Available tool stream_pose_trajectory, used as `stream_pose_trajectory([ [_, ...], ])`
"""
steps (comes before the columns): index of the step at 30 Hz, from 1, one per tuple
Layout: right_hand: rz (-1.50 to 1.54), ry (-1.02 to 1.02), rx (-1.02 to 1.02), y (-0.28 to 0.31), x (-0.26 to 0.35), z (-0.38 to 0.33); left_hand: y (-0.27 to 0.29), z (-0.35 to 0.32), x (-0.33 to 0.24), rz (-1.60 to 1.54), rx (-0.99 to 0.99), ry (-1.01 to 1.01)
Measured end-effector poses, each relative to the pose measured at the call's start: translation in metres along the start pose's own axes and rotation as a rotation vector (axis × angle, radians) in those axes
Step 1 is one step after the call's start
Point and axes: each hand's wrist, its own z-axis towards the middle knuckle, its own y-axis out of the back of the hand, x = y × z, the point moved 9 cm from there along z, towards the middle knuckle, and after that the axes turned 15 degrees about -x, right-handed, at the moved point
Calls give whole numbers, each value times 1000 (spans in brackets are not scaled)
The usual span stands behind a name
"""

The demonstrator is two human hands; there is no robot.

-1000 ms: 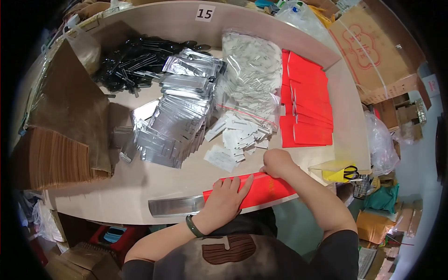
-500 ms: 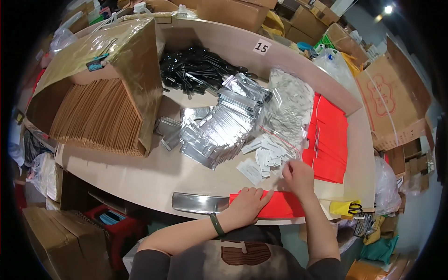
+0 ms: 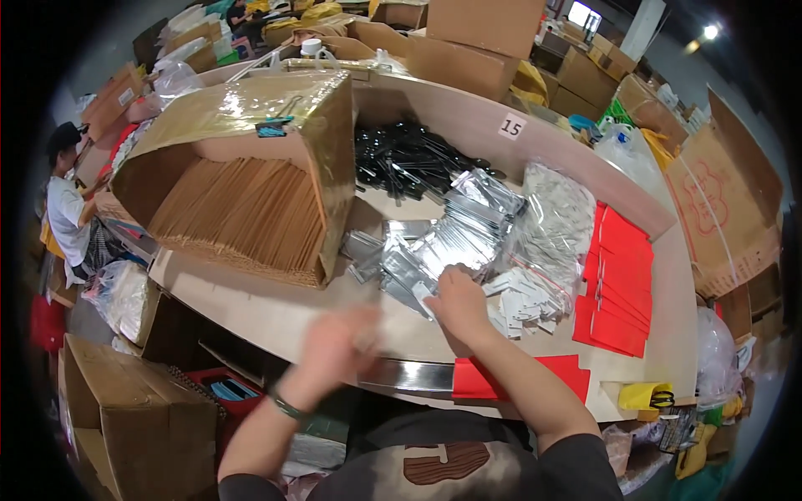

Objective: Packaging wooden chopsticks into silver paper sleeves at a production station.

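Reaching into the silver foil packets point(image 3: 434, 250) mid-table, right hand point(image 3: 458, 302) has fingers curled down on the pile's near edge; can't tell if it pinches one. Left hand point(image 3: 338, 338) is blurred above the table's point(image 3: 251, 313) front edge, finger state unclear. Around: open box of brown envelopes point(image 3: 242, 209) to the left, black pens point(image 3: 405, 159) behind, clear bags w/ white pieces point(image 3: 551, 230) right, red envelopes point(image 3: 622, 284) far right, one red envelope point(image 3: 514, 377) under the right forearm. White number card point(image 3: 511, 127) stands on the back rim.
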Motion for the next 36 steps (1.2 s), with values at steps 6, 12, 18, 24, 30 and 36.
stream_pose_trajectory([
  [6,-20,-364,330,-21,-16,-23,56,79,169,708,65,307],
  [12,134,-273,131,-4,-12,-20,14,68,201,598,-130,87],
  [18,-182,-6,39,-69,30,-4,7,89,181,671,-70,88],
  [24,-118,-47,121,-73,21,6,26,89,165,712,11,172],
  [30,-96,-45,36,-56,31,4,59,-40,111,-198,-843,544],
  [36,-127,-18,71,-70,26,-8,-43,-120,75,-361,-446,910],
])
